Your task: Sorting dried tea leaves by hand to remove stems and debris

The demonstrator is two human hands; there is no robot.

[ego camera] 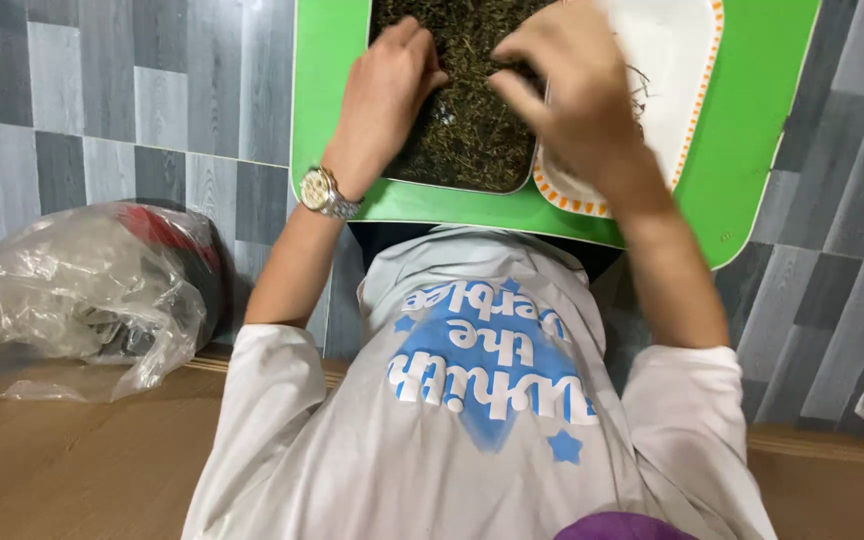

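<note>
Dried green herb [457,130] fills the dark tray [472,185] under both hands: my left hand [387,85] rests curled in it, my right hand [562,85] pinches strands beside the white plate [672,60].

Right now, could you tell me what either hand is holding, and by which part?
It cannot be told: the left hand rests on the dried greenery, and the right hand hides its fingers' hold.

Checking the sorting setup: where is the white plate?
The white plate sits top right on the green table, beside the dark tray, partly under the right hand.
</note>
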